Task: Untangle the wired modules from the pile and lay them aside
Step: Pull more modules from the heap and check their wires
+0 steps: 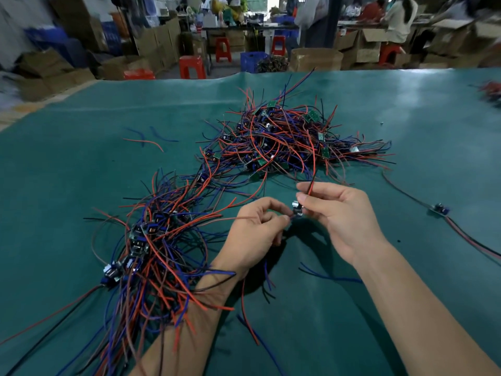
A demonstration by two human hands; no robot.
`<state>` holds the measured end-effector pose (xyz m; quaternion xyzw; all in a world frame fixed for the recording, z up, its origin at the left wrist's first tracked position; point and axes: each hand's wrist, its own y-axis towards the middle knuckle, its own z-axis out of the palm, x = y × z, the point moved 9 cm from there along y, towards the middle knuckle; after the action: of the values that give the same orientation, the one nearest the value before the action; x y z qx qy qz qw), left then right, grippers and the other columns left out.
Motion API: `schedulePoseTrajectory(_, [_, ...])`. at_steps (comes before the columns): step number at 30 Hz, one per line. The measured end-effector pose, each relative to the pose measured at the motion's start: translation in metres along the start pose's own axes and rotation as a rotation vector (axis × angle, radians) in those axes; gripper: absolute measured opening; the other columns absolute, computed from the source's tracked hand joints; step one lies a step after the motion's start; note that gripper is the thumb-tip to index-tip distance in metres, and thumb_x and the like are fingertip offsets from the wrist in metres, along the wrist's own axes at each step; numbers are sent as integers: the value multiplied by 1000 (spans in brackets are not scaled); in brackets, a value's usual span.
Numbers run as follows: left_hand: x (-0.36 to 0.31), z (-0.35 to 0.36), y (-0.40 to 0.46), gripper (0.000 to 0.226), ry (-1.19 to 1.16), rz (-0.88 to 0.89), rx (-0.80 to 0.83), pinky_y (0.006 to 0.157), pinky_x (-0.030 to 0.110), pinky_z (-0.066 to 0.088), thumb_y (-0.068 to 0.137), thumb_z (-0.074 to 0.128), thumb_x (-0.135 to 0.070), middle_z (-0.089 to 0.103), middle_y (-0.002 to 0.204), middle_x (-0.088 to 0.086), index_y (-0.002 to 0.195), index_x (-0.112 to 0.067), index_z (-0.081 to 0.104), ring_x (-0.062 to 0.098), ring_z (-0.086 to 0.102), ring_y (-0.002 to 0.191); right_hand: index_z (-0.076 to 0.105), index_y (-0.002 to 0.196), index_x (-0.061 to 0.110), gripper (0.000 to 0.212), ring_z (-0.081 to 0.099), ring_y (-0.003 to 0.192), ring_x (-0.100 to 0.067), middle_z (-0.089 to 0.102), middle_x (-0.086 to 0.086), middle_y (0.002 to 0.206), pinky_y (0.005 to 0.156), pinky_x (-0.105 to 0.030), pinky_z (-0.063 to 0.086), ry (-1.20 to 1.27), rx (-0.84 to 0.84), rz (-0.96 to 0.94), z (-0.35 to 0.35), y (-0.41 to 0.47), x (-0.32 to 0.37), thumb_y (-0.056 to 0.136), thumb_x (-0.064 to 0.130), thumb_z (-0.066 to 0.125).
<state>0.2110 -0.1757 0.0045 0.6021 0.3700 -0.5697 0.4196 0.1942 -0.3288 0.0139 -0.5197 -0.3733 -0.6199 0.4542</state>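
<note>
A small wired module (297, 208) hangs between my two hands above the green mat. My left hand (257, 234) pinches its wires just left of the module. My right hand (341, 213) pinches a red and black wire pair that rises from its fingers toward the far pile. A big tangled pile (287, 142) of red, blue and black wires with small green boards lies behind my hands. A second bundle (151, 248) of wired modules stretches along my left forearm, with some wires draped over it.
The green mat (81, 172) covers the whole table. One separate module (439, 208) with red and black leads lies at the right. Loose wire bits (146, 139) lie at the far left. Beyond the table edge stand red stools, cardboard boxes and seated people.
</note>
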Motion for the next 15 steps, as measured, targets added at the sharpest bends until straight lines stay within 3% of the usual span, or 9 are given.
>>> schedulePoseTrajectory(4, [1, 1, -1, 7, -4, -18, 14, 45, 17, 39, 100, 56, -7, 66, 64, 2, 105, -7, 61, 7, 52, 51, 82, 84, 11, 17, 68, 71, -15, 76, -9, 81, 66, -20, 55, 14, 59, -6, 6, 1, 0, 81, -5, 77])
schedulePoseTrajectory(8, [4, 0, 0, 8, 45, -18, 13, 45, 14, 38, 100, 58, -8, 63, 59, -4, 98, -5, 66, 4, 49, 48, 83, 78, 16, 20, 69, 71, -13, 77, -6, 79, 64, -19, 54, -54, 69, -44, 9, -1, 1, 82, -3, 78])
schedulePoseTrajectory(11, [4, 0, 0, 8, 35, -27, 23, 43, 13, 35, 99, 59, -7, 62, 56, -4, 93, -8, 64, 3, 46, 44, 83, 73, 24, 23, 71, 69, -11, 78, -3, 79, 60, -20, 55, -183, 3, -157, 4, -1, 12, 81, 2, 82])
schedulePoseTrajectory(15, [3, 5, -1, 7, 46, -31, 72, 41, 9, 31, 98, 59, -4, 60, 55, 1, 97, -1, 65, -1, 42, 38, 81, 70, 33, 22, 65, 57, -10, 77, 2, 72, 59, -29, 56, -289, -220, -303, -26, 1, 31, 79, 14, 86])
